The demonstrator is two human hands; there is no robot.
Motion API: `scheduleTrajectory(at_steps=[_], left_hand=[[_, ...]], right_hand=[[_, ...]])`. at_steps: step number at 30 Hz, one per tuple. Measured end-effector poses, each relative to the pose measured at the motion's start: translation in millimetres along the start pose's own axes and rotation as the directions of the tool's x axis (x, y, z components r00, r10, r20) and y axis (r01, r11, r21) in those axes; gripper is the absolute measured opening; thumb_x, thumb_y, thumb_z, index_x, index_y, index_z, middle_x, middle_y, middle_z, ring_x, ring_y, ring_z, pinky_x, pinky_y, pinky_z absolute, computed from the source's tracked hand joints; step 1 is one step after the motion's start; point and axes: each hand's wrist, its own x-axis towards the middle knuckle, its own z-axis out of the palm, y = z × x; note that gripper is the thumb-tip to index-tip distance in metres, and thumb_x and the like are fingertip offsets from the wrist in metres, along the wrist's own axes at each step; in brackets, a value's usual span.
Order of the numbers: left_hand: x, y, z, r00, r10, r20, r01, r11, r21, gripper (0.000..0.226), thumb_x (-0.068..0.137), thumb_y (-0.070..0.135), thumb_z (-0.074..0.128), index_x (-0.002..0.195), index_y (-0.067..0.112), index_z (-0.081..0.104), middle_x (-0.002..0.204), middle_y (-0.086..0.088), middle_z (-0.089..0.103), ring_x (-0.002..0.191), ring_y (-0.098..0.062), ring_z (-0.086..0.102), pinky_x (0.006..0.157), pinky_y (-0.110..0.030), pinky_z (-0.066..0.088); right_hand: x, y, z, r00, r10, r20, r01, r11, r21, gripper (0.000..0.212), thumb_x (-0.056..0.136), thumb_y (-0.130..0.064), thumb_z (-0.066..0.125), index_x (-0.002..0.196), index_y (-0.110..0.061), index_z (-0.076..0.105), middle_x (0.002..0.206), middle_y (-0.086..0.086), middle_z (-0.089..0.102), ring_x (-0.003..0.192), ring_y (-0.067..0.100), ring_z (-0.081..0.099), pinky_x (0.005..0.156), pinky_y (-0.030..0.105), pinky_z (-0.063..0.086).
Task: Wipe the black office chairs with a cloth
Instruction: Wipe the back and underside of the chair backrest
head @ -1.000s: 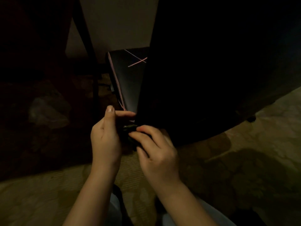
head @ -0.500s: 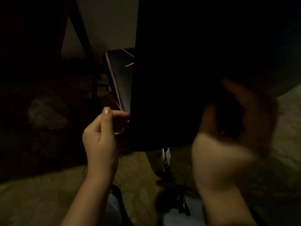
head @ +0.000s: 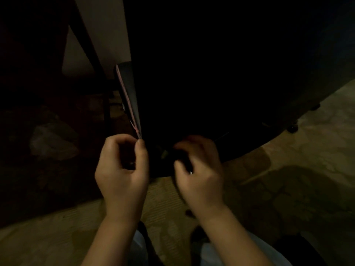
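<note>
Far left, a pale bag (head: 51,143) slumps in the gloom, and a dark slanted leg (head: 90,45) rises beside it. Next comes a thin pink-edged panel (head: 127,93), running down to the left hand (head: 123,169). That hand is curled tight, thumb tip pressed right at the panel's lower corner; what it pinches, if anything, is lost in shadow. The black chair (head: 211,83) fills the middle, looming over both hands. The right hand (head: 201,173), blurred, has its fingers bent round a dark lump (head: 179,156) at the chair's bottom edge. Cloth or chair part? I can't tell. Patterned floor (head: 307,150) lies to the right. It looks like the low-edge wiping step, and next I'd want the cloth flat on that underside, one hand steadying.
</note>
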Motion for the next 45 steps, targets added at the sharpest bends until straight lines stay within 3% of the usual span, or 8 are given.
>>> scheduleTrajectory(at_steps=[4,10,22,27,31,37,40,45], left_hand=[[-5.7,5.1,5.4,0.981,0.156,0.116,-0.164,0.985,0.060,0.010,0.094,0.025,0.050,0.097,0.020,0.058,0.085,0.007,0.060,0.076,-0.002,0.057,0.064,-0.015,0.047],[-3.1,3.3,8.7,0.972,0.191,0.134,-0.206,0.972,0.111,0.017,0.095,0.022,0.049,0.092,0.013,0.064,0.082,0.008,0.059,0.073,-0.002,0.055,0.061,-0.015,0.043],[-1.4,-8.9,5.3,0.992,0.114,0.061,-0.127,0.944,0.304,0.020,0.095,0.021,0.049,0.106,0.008,0.061,0.092,0.003,0.061,0.077,-0.001,0.052,0.062,-0.014,0.040],[-0.4,-14.8,4.4,0.999,0.015,0.031,-0.023,0.957,0.291,0.031,0.095,0.026,0.048,0.120,0.008,0.054,0.110,-0.005,0.061,0.096,-0.014,0.058,0.073,-0.040,0.054],[1.5,-17.8,1.0,0.999,-0.027,0.037,0.015,0.958,0.286,0.038,0.093,0.028,0.050,0.128,0.014,0.047,0.114,0.009,0.049,0.101,-0.006,0.051,0.077,-0.036,0.051],[1.7,-23.2,-0.9,0.995,-0.065,0.074,0.042,0.958,0.283,0.049,0.091,0.031,0.052,0.136,0.015,0.040,0.126,-0.004,0.051,0.109,-0.014,0.053,0.080,-0.031,0.044],[2.5,-23.9,-0.6,0.993,-0.090,0.081,0.062,0.955,0.290,0.053,0.091,0.030,0.054,0.139,0.017,0.036,0.132,-0.006,0.048,0.111,-0.013,0.049,0.083,-0.034,0.046],[3.8,-27.0,-0.3,0.984,-0.145,0.107,0.102,0.937,0.334,0.065,0.092,0.022,0.059,0.148,0.019,0.026,0.147,-0.004,0.035,0.128,-0.021,0.044,0.096,-0.047,0.047]], right_hand=[[12.6,43.7,-27.9,0.929,0.324,-0.179,-0.313,0.946,0.088,0.031,0.078,-0.024,0.057,0.108,-0.021,0.052,0.115,0.009,0.054,0.108,0.000,0.045,0.089,-0.002,0.031],[11.6,42.9,-17.3,0.882,0.355,-0.308,-0.338,0.935,0.110,0.030,0.078,-0.014,0.059,0.106,-0.016,0.052,0.113,0.009,0.053,0.108,-0.002,0.044,0.089,-0.001,0.029],[-2.5,2.6,22.4,0.994,0.005,0.106,-0.003,1.000,-0.014,0.030,0.081,-0.021,0.054,0.110,-0.027,0.048,0.121,-0.004,0.043,0.109,0.014,0.049,0.083,0.016,0.042],[16.8,32.8,-6.3,0.988,0.139,-0.068,-0.133,0.988,0.082,0.030,0.078,-0.017,0.058,0.106,-0.027,0.053,0.117,-0.002,0.050,0.107,0.012,0.051,0.091,0.001,0.032],[26.5,66.7,-42.1,0.913,0.293,-0.283,-0.301,0.953,0.014,0.034,0.076,-0.006,0.068,0.108,-0.012,0.058,0.115,0.018,0.057,0.106,0.002,0.045,0.084,-0.003,0.033],[33.2,89.4,-58.3,0.760,0.462,-0.457,-0.460,0.879,0.124,0.030,0.081,-0.021,0.058,0.109,-0.024,0.047,0.115,0.024,0.056,0.108,0.027,0.055,0.083,0.015,0.039],[28.0,63.2,-40.6,0.809,0.393,-0.437,-0.404,0.912,0.072,0.030,0.076,-0.002,0.063,0.106,-0.002,0.060,0.112,0.021,0.056,0.106,0.005,0.047,0.085,0.004,0.036],[6.6,18.0,13.3,0.997,0.073,-0.032,-0.072,0.997,0.034,0.028,0.082,-0.007,0.061,0.109,-0.016,0.066,0.117,-0.002,0.053,0.108,0.012,0.051,0.096,0.008,0.033]])
